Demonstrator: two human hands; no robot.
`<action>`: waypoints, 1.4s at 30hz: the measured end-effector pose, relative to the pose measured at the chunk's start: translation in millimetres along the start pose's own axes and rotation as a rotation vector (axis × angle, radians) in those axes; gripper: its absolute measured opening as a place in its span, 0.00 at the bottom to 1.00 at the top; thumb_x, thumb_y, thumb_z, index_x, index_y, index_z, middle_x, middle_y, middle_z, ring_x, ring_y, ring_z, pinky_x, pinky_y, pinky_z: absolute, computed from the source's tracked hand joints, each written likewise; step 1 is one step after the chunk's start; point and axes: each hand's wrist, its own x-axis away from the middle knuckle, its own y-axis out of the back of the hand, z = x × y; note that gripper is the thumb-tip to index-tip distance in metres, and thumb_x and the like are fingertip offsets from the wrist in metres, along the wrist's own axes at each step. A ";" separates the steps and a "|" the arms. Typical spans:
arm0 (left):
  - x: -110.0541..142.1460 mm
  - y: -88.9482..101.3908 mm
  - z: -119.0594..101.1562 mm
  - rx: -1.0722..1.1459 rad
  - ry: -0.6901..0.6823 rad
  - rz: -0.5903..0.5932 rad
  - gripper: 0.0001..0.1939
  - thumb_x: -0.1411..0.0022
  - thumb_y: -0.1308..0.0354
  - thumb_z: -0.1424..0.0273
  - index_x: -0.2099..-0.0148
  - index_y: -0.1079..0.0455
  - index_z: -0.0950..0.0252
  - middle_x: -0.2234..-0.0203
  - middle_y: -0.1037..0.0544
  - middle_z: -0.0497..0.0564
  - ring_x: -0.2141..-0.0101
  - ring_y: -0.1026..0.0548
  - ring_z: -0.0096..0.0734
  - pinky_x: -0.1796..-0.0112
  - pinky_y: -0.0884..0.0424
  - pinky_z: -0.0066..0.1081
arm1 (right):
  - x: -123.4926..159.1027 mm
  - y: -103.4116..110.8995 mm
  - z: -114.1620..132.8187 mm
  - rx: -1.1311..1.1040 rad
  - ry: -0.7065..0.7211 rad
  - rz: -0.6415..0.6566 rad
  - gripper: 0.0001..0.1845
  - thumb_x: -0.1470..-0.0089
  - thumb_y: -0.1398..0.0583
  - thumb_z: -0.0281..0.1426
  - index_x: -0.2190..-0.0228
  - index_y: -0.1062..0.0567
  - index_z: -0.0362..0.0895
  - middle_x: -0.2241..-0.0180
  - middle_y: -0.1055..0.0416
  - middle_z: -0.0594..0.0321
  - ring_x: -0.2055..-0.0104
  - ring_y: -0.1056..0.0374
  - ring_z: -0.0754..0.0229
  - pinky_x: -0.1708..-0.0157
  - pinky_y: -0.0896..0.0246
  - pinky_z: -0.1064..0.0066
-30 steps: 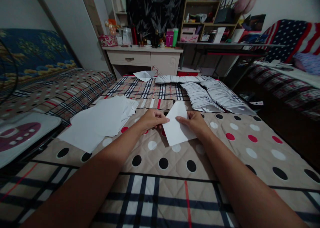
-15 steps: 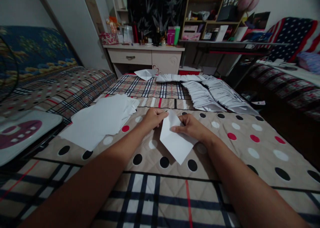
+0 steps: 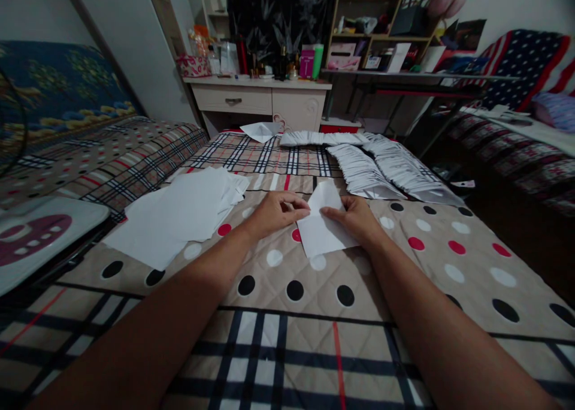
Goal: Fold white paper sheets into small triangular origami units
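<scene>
A white sheet of paper [image 3: 327, 236], partly folded and with its top end bent up, is held above the spotted quilt between both hands. My right hand [image 3: 359, 219] is closed on its right side, thumb lying on top and the other fingers hidden beneath. At the left edge, my left hand [image 3: 277, 213] pinches the paper between thumb and fingertips. Left of that hand lies a loose pile of flat white sheets [image 3: 179, 212]. Beyond the right hand are rows of folded papers [image 3: 363, 170], packed closely together.
The patterned quilt [image 3: 269, 362] spreads under everything. Another folded white paper [image 3: 260, 132] rests at the far edge, near a white dresser [image 3: 233, 101]. A white and purple folding table [image 3: 49, 230] stands at the left. A shelf desk [image 3: 381, 74] is at the back right.
The sheet has turned and shifted away from me and slightly right, its lower corner rising. My right hand has moved right and away; the left hand has followed a little to the right.
</scene>
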 end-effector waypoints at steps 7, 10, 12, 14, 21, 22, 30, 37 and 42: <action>1.9 8.0 3.4 -0.157 -0.218 0.367 0.27 0.60 0.26 0.62 0.55 0.23 0.62 0.56 0.26 0.55 0.53 0.28 0.38 0.50 0.33 0.37 | -5.3 2.3 -7.5 0.325 0.125 -0.149 0.18 0.57 0.35 0.41 0.68 0.24 0.39 0.72 0.26 0.60 0.73 0.34 0.60 0.75 0.43 0.71; 1.9 6.8 1.2 -0.250 -0.265 0.383 0.25 0.56 0.28 0.63 0.54 0.24 0.61 0.55 0.27 0.55 0.52 0.30 0.38 0.47 0.35 0.39 | -6.0 9.6 -2.2 0.489 0.242 -0.300 0.23 0.57 0.34 0.37 0.58 0.25 0.42 0.63 0.25 0.58 0.63 0.31 0.56 0.65 0.39 0.68; 2.3 5.0 -0.5 -0.283 -0.278 0.373 0.21 0.52 0.30 0.65 0.54 0.24 0.61 0.55 0.27 0.54 0.52 0.30 0.37 0.47 0.35 0.38 | -3.3 17.4 7.9 0.501 0.319 -0.321 0.22 0.57 0.35 0.33 0.57 0.25 0.43 0.60 0.25 0.57 0.59 0.31 0.55 0.60 0.38 0.66; 2.6 3.2 -0.7 -0.300 -0.277 0.355 0.16 0.49 0.33 0.68 0.55 0.23 0.60 0.56 0.26 0.53 0.52 0.30 0.36 0.47 0.35 0.38 | 2.6 25.2 21.2 0.545 0.357 -0.203 0.19 0.58 0.34 0.29 0.60 0.24 0.43 0.61 0.25 0.58 0.60 0.30 0.56 0.60 0.38 0.67; 0.3 3.4 10.1 -0.187 -0.219 0.296 0.12 0.46 0.37 0.75 0.58 0.22 0.60 0.58 0.22 0.52 0.55 0.26 0.33 0.50 0.33 0.36 | 24.8 25.3 42.2 0.859 0.321 0.386 0.25 0.67 0.28 0.32 0.61 0.21 0.47 0.59 0.25 0.59 0.61 0.30 0.55 0.63 0.40 0.70; 0.0 4.0 11.4 -0.168 -0.204 0.292 0.11 0.46 0.37 0.75 0.59 0.21 0.60 0.58 0.21 0.52 0.55 0.26 0.33 0.50 0.33 0.36 | 25.6 23.2 41.2 0.900 0.331 0.378 0.25 0.67 0.28 0.33 0.61 0.21 0.47 0.59 0.26 0.58 0.60 0.31 0.55 0.63 0.40 0.70; -0.2 5.0 11.2 -0.119 -0.114 0.288 0.05 0.43 0.38 0.71 0.65 0.20 0.60 0.61 0.20 0.51 0.61 0.24 0.30 0.56 0.30 0.32 | 23.9 21.4 42.4 0.887 0.306 0.375 0.11 0.57 0.35 0.27 0.67 0.20 0.45 0.66 0.24 0.58 0.68 0.32 0.58 0.70 0.44 0.71; -0.5 -0.6 6.7 -0.129 -0.065 0.189 0.08 0.43 0.37 0.66 0.70 0.22 0.64 0.65 0.20 0.52 0.65 0.24 0.29 0.63 0.31 0.29 | 14.0 23.0 31.7 0.641 0.254 0.350 0.17 0.50 0.40 0.33 0.86 0.32 0.43 0.87 0.42 0.69 0.81 0.48 0.68 0.80 0.57 0.72; -1.1 -5.7 9.1 -0.109 -0.022 0.154 0.06 0.45 0.37 0.68 0.68 0.22 0.64 0.66 0.20 0.52 0.65 0.24 0.30 0.63 0.31 0.28 | 13.8 23.4 26.0 0.474 -0.003 0.373 0.15 0.57 0.36 0.34 0.88 0.32 0.43 0.89 0.40 0.68 0.84 0.45 0.67 0.83 0.55 0.73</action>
